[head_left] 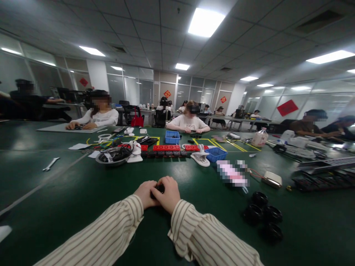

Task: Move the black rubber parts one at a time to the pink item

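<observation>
Close together over the green table (111, 207), my two hands meet around a small dark part (160, 188), mostly covered by fingers. It looks black and rounded; its exact kind does not show. My left hand (146, 194) curls round its left side, while my right hand (170, 193) closes over it from the right. Both wrists come out of striped sleeves. To the right of my hands stand several black ring-shaped parts (273, 213), similar in colour to the held one.
Ahead lie a metal bowl (112, 161) of black cables, red strips (166, 147), blue bins (172, 137) and a white clip stand (202, 157). A wrench (51, 164) rests at left, a white-gold box (271, 179) at right. Co-workers sit across and beside the table.
</observation>
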`<state>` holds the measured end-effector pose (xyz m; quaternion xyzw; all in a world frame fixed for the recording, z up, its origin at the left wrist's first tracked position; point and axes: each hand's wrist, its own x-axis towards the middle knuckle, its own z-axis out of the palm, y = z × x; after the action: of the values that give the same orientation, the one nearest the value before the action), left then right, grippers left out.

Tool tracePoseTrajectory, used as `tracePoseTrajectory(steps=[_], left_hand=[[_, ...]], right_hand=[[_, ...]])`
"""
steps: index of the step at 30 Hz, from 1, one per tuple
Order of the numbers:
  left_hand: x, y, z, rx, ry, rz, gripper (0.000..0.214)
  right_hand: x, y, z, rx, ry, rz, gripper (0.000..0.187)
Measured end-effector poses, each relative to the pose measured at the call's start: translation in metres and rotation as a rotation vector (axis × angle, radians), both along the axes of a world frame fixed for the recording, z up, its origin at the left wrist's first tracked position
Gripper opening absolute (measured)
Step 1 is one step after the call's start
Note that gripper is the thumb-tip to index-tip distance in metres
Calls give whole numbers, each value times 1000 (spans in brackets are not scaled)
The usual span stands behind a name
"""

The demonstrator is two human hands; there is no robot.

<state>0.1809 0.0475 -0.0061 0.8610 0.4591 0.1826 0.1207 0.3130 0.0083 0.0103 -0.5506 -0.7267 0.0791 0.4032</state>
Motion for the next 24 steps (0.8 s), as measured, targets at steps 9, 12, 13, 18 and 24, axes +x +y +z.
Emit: tracePoseTrajectory(steps=[9,12,13,18,24], left_hand=[[-5,6,-4,-97,-136,-125,37],[-5,8,-4,-123,-178,-184,46],[-5,8,-5,-122,-186,-186,51],[-5,5,-4,-82,-144,-105,51],[-4,2,0,-44,-60,-67,34]], right_hand=[[3,-2,-2,70,42,208,13],[3,-4,-1,89,51,184,11],[3,-4,0,89,54,157,11],[2,-2,0,45,23,28,20],[1,1,-5,29,0,22,18]])
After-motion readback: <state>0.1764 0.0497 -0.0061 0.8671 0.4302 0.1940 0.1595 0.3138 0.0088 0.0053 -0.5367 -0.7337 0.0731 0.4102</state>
